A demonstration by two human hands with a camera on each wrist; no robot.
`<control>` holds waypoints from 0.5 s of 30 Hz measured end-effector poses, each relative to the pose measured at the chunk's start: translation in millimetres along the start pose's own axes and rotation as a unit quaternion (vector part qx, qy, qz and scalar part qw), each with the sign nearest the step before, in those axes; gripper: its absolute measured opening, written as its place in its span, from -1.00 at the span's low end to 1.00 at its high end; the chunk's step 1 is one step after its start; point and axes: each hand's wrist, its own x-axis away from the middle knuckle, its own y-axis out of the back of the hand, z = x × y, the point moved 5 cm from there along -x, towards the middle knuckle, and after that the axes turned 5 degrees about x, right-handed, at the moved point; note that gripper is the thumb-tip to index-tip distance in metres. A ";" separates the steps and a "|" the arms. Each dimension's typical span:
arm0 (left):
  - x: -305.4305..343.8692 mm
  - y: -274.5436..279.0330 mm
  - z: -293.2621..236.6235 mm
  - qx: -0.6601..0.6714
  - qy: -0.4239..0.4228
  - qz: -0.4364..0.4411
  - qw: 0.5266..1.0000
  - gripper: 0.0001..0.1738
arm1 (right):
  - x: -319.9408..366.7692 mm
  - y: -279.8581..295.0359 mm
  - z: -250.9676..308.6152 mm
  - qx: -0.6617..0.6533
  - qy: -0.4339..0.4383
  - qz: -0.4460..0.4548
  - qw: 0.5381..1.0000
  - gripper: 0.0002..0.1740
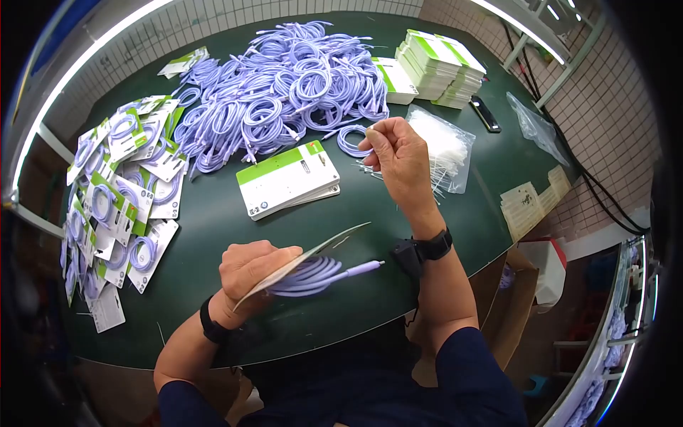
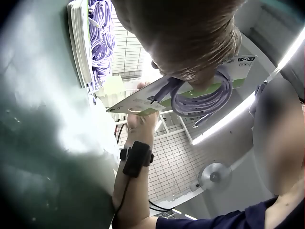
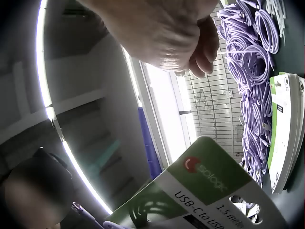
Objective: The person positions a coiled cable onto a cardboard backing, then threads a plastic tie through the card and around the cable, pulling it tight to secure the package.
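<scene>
One card point(image 3: 195, 186) gripped in left hand point(image 1: 252, 268), lilac coil point(image 1: 306, 279) just alongside, right hand point(image 1: 403, 162) pinching white tie point(image 3: 238, 52)

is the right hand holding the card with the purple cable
No, the left hand grips the card with the purple cable, and the right hand is apart from it.

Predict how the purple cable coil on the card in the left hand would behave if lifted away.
Probably bendy but springy: the purple cable coil curves in smooth loops. Likely light, since the left hand alone holds it with its card. The plug juts past the loops, so it might snag.
</scene>
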 end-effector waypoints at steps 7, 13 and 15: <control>-8.7 -4.8 -9.0 0.004 -0.032 0.033 0.999 -0.63 | 16.0 -24.5 16.0 0.002 0.027 0.091 0.995 -0.90; -15.4 -4.0 -18.9 -0.040 -0.062 0.080 0.994 -0.75 | 20.9 -36.0 25.5 0.085 0.205 0.114 0.968 -0.91; -12.2 -5.9 -20.2 -0.062 -0.091 0.103 0.988 -0.73 | 18.7 -34.2 28.2 0.080 0.209 0.115 0.968 -0.91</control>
